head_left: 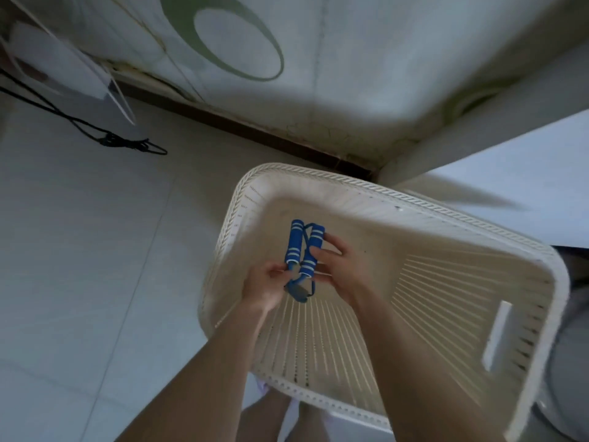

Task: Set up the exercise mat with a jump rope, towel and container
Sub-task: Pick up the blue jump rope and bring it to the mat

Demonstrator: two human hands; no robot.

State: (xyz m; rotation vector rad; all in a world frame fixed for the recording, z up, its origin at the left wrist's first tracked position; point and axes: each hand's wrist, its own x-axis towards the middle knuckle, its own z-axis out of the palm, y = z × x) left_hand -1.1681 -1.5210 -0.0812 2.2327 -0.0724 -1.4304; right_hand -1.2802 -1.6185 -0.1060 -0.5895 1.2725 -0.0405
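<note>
Inside basket [446, 215], both hands gripping jump rope [302, 250]

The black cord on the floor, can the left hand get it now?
Probably not right away. The left hand and right hand are both holding the jump rope over the basket; the black cord lies far off left.
</note>
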